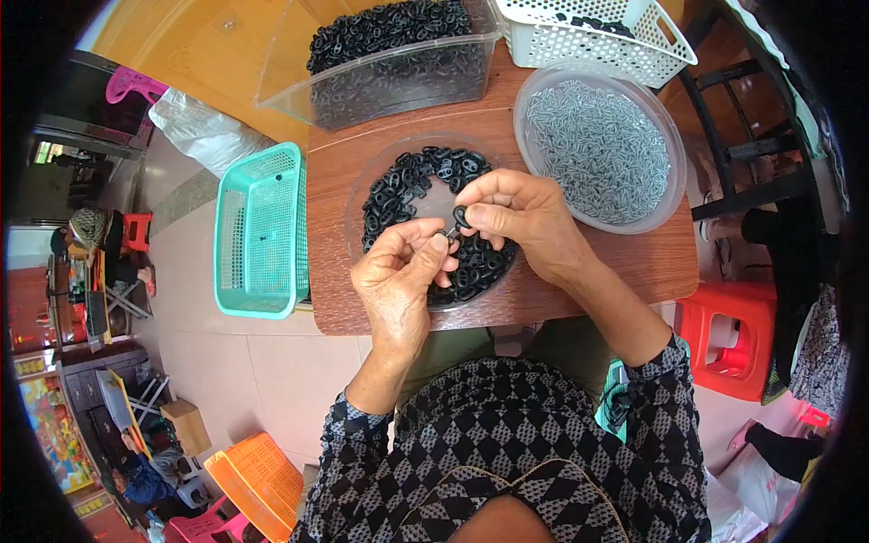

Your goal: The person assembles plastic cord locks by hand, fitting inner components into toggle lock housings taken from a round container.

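Observation:
Over a round clear tray of small black plastic pieces, my two hands meet. My right hand pinches a black oval plastic piece between thumb and forefinger. In my left hand, thumb and forefinger close on a small dark piece, mostly covered by the fingertips. A short silvery pin shows between the two pieces; whether it is seated in either one I cannot tell. To the right, a round tub holds many silvery pins.
At the table's back stand a clear bin of black pieces and a white perforated basket. A teal basket is left of the table, a red stool right. An orange crate lies lower left. Other people sit farther left.

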### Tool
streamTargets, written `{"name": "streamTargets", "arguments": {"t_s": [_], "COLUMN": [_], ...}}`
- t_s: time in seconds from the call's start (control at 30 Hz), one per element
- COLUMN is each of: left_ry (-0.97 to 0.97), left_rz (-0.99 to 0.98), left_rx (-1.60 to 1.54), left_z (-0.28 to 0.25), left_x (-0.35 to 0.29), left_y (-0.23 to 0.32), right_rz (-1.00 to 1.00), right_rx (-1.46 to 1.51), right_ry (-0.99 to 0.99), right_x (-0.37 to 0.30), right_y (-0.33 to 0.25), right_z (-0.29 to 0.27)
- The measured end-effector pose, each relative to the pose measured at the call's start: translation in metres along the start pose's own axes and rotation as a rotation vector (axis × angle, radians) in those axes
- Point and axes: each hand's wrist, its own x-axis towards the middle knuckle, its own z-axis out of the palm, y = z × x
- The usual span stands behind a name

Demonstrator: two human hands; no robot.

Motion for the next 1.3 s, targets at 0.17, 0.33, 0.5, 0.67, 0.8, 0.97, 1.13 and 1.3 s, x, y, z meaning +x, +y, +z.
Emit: {"name": "streamTargets", "arguments": {"t_s": [0.17,0.33,0.5,0.67,0.8,0.97,1.13,1.3], "left_ry": [0.018,0.032,0.046,0.053,0.059,0.054,0.066,0.072], "left_rz": [-0.009,0.012,0.0,0.004,0.002,0.009,0.027,0.047], "left_rx": [0.002,0.032,0.025,0.011,0.037,0.037,0.048,0.024], "left_z": [0.002,0.003,0.003,0.002,0.003,0.002,0.002,0.005], "left_x": [0.0,0.0,0.001,0.001,0.0,-0.001,-0.001,-0.001], "left_y": [0.0,-0.003,-0.002,-0.002,-0.004,-0.006,-0.01,-0.013], "right_rz": [-0.06,-0.085,-0.05,-0.033,-0.033,-0.048,-0.09,-0.161], "right_rx": [-0.059,-0.132,-0.063,-0.075,-0.046,-0.067,-0.118,-0.254], "right_ry": [0.017,0.064,0.116,0.124,0.137,0.127,0.129,0.174], "right_x": [-0.003,-0.005,-0.004,-0.005,-0.004,-0.006,-0.007,-0.011], "right_y": [0.003,0.001,0.004,0.005,0.007,0.004,0.011,0.01], "right_z": [0.003,0.008,0.011,0.012,0.012,0.015,0.018,0.022]}}
